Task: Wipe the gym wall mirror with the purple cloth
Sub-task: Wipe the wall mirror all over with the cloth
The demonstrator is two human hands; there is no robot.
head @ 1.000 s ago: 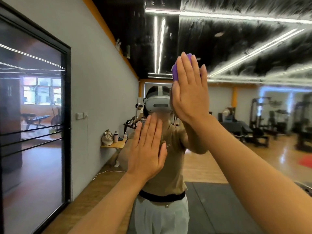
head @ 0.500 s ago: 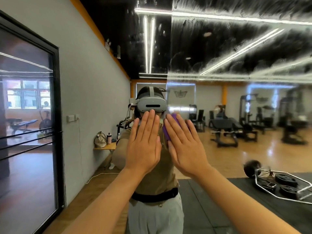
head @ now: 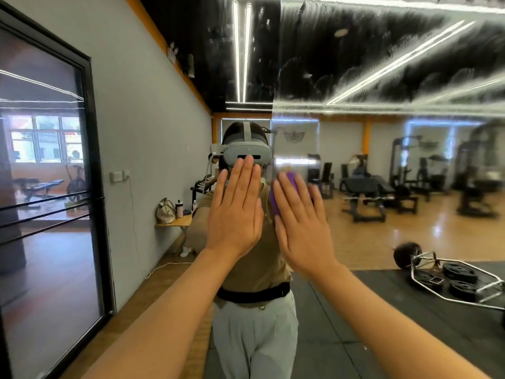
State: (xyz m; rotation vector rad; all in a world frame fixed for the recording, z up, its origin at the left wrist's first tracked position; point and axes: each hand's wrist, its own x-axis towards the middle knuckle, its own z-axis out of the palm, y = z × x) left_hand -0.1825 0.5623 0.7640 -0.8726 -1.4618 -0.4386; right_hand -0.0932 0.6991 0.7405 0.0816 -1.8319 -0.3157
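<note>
Since a second ago the right hand (head: 302, 228) had dropped from high on the mirror (head: 382, 64) to chest height, just beside the left hand (head: 236, 212). Its straight fingers pressed the purple cloth (head: 289, 187) flat against the glass. The left hand lay open-palmed on the mirror, holding nothing.

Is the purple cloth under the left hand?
No, the purple cloth sits beneath the flat right hand on the mirror; the left hand presses bare glass.
</note>
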